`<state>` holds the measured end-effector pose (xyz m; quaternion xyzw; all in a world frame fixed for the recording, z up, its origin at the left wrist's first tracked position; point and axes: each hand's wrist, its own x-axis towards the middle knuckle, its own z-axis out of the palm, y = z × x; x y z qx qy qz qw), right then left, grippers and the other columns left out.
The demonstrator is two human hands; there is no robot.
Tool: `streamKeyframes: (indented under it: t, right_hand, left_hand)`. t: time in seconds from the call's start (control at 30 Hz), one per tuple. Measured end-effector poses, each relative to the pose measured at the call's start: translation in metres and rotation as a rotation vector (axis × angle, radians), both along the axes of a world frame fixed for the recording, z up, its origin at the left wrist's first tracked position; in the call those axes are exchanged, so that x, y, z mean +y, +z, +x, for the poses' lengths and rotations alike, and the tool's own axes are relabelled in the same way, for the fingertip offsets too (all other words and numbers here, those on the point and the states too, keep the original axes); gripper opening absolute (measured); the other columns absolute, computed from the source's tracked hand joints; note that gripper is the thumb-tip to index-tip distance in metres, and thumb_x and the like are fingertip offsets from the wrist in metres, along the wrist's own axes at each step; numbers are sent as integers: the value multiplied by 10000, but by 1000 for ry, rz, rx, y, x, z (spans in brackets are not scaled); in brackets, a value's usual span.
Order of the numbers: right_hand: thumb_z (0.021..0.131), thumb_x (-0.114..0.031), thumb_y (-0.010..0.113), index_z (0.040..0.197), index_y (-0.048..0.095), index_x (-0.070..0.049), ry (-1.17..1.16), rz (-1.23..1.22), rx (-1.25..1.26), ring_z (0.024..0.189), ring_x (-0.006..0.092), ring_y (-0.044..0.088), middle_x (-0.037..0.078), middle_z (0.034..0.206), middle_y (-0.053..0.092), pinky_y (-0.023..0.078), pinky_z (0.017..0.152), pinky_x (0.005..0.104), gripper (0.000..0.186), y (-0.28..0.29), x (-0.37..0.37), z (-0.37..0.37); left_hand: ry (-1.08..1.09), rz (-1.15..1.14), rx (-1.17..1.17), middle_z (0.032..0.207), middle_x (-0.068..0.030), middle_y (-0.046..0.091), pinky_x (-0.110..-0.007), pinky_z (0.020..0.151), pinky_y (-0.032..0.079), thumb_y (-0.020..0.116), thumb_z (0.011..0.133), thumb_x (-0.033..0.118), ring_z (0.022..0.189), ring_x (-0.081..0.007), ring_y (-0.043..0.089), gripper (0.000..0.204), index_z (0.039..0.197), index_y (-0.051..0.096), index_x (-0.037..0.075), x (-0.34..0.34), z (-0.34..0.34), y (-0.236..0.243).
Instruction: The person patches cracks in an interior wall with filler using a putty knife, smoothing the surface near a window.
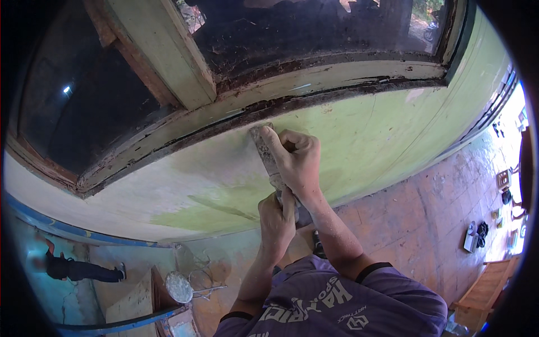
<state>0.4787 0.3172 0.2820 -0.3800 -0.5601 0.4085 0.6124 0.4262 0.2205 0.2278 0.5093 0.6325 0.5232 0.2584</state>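
A flat, grey, grimy scraper point(264, 150) lies with its upper end against the wall point(365, 132), just under the window frame point(331, 80). My right hand point(297, 160) is closed on its upper part, the thumb pressed along the flat face. Lower down, my left hand point(276, 223) wraps round the handle end, which it partly hides. The wall's paint is light green to the right, while whitish, smeared patches spread to the left and around the tool. Dark, worn wood edges the bottom of the frame.
Another person point(84, 268) stands at the far left by a bluish wall. Below left are a round, pale-topped container point(179, 287) and a wooden panel point(132, 303). A wooden piece of furniture point(484, 292) stands on the tiled floor point(393, 224) at the right.
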Motion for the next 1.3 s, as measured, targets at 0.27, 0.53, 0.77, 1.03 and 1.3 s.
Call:
streamKeyframes:
  t: [0.27,0.53,0.77,1.03,1.3]
  right_hand:
    - [878,-155,704,529,441,-12,-48,-99,-62,492,26,302,-44,480,324,235,404,265,459,-161,-5,12]
    - [875,-223,697,623,585,34,60,-61,4,492,28,360,-19,473,425,302,403,255,377,11,6,21]
    - [872,-192,701,671,626,31,79,73,-181,493,28,383,71,467,429,354,416,261,309,-104,15,31]
    - [868,-127,694,761,653,18,162,20,-70,500,19,349,23,483,398,306,402,253,185,-59,6,35]
    - [872,-107,684,662,590,19,177,60,-21,519,22,330,1,502,350,284,416,248,263,-17,14,26]
  left_hand:
    - [81,-144,80,579,-233,570,-432,512,432,521,954,278,542,-383,610,447,704,582,-88,-12,11,-135]
    - [80,-49,11,518,-187,522,-395,482,402,499,967,248,462,-320,555,441,673,510,-80,6,14,11]
    - [130,-55,-48,567,-182,554,-399,509,412,507,955,294,519,-285,587,448,676,533,-57,11,23,-116]
    - [258,-41,6,504,-150,530,-393,487,404,504,961,283,456,-257,545,451,651,538,-43,2,39,-98]
    - [283,-111,19,597,-198,563,-419,500,408,520,965,274,549,-410,541,416,727,542,-67,7,29,-39]
